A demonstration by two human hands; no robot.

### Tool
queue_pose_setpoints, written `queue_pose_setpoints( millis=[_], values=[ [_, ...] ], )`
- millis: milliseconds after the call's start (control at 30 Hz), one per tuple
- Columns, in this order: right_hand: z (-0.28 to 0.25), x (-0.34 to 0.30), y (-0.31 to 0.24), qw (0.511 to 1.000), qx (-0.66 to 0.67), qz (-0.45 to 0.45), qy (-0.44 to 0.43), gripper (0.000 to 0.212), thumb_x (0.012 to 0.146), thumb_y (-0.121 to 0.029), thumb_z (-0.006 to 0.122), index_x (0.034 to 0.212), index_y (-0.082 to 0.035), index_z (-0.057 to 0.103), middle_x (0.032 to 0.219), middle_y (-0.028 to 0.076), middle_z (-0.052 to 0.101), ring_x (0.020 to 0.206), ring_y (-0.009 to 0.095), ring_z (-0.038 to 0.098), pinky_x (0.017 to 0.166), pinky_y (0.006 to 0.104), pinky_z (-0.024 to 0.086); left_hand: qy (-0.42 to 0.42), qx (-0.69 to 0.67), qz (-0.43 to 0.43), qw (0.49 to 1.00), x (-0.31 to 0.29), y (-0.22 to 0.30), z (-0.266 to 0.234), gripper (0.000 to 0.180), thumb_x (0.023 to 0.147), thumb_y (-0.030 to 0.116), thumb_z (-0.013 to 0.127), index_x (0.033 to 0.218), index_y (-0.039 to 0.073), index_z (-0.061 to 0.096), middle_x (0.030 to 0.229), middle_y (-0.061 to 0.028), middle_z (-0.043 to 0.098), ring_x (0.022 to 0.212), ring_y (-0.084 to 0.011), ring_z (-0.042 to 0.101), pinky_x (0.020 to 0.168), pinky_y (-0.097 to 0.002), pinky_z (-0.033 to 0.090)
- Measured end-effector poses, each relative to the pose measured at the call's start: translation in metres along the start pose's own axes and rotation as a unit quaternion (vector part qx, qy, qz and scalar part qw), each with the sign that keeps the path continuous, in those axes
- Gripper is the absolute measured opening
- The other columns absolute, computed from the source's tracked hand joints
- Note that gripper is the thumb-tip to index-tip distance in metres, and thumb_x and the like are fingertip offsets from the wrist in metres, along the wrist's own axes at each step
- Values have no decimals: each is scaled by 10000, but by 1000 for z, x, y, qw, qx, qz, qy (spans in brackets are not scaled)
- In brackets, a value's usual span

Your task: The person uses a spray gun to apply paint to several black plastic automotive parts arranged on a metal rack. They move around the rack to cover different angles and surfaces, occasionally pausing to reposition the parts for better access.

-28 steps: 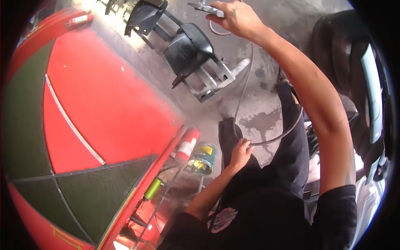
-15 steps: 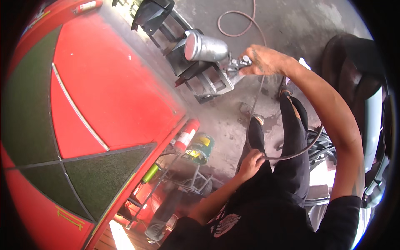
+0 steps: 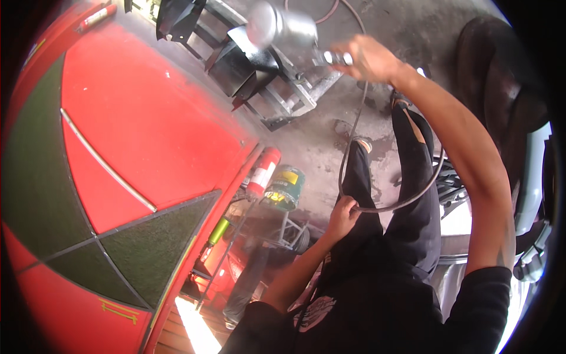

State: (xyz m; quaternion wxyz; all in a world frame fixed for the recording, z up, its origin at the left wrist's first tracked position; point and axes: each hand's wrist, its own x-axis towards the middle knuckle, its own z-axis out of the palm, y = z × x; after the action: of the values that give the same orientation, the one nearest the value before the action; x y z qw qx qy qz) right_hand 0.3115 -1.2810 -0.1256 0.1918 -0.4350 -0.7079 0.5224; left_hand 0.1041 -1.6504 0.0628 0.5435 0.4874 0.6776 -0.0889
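My right hand [image 3: 370, 59] is wrapped round the handle of a silver paint spray gun [image 3: 295, 28], slightly smeared by motion. The gun's round cup points to the left, over black curved panels [image 3: 242, 65] on a metal frame stand [image 3: 289, 103]. My left hand [image 3: 343, 217] is closed round a brownish air hose [image 3: 407, 200] in front of my thighs. From there the hose loops out to the right, and another stretch runs up toward the gun. Whether paint leaves the nozzle I cannot tell.
A large red surface [image 3: 135, 124] with dark green patches and a thin pale strip [image 3: 106, 159] fills the left. By its edge stand a fire extinguisher [image 3: 263, 171] and a green bucket [image 3: 285, 187]. Dark car parts [image 3: 495, 76] crowd the right. More hose lies on the floor.
My right hand has carried the spray gun farther away and a little left, over the black panels. My left hand, still holding the hose, has shifted slightly up and left. The view has shifted too.
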Motion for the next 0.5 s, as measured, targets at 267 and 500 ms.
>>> queue_pose_setpoints(
  millis=[267,500],
  values=[
    [-34,15,-14,986,-13,48,-161,453,919,-415,760,1244,-102,728,986,215,726,984,422,689,895,501,535,15,-20,79,997,13,23,15,202,882,48,754,1038,19,630,1056,-147,626,969,-361,648,812,-424,532],
    [-84,119,-67,975,-77,1,208,311,962,-315,712,1205,-120,706,955,186,747,864,434,700,755,516,552,88,-38,48,994,41,52,-9,195,907,72,748,1063,21,642,1027,-144,629,937,-350,644,795,-415,530]
  ],
)
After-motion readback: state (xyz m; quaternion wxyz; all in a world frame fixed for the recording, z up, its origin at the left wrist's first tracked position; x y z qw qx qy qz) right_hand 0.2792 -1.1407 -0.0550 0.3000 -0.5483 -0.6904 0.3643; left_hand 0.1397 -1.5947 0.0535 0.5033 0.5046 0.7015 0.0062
